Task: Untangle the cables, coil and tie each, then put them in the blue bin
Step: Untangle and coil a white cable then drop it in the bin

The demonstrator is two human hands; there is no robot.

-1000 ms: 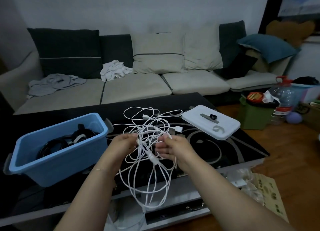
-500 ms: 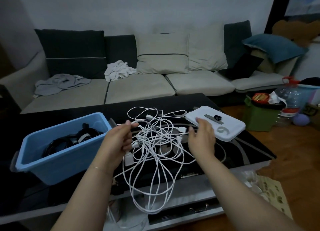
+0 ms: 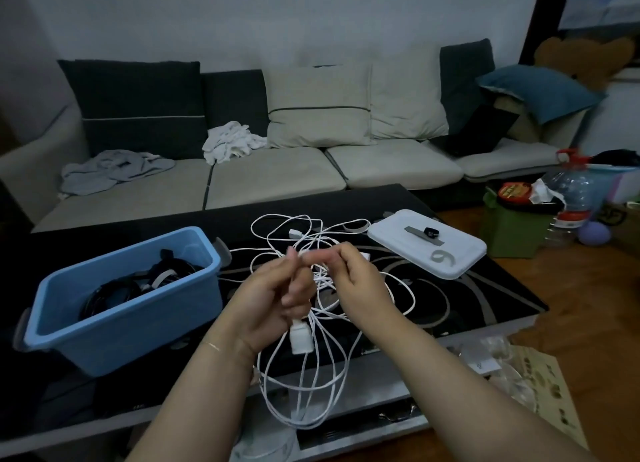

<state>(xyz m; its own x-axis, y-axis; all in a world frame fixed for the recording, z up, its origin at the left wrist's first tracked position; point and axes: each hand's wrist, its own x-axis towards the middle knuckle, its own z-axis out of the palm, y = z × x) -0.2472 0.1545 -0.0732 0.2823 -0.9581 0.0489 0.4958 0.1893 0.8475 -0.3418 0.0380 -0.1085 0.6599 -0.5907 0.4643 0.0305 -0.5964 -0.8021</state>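
at the left of the dark glass bench (image 3: pixel 485 299) sits the blue bin (image 3: pixel 131 319), open-topped, with coiled black cables (image 3: pixel 138 281) already lying inside it. just right of the bin, above the bench's front half, the left hand (image 3: pixel 273 295) has its fingers curled round strands of the white cables (image 3: pixel 311 375), and a white plug block (image 3: pixel 300 338) hangs just below its palm. the tangle spreads out behind both hands as loose loops lying on the bench, while longer loops droop down past the bench's front edge (how many separate cables make up the knot cannot be told). the right hand (image 3: pixel 356 281) is raised close beside the left, its thumb and fingertips meeting the left fingertips in a pinch on a white strand. further right on the bench, well apart from the hands, lies a white lid (image 3: pixel 450 254) with a grey strip (image 3: pixel 414 232), a small black object (image 3: pixel 431 234) and a curled grey tie (image 3: pixel 443 256) on top. behind the bench runs a sofa (image 3: pixel 277 181) with crumpled cloths on its seat.
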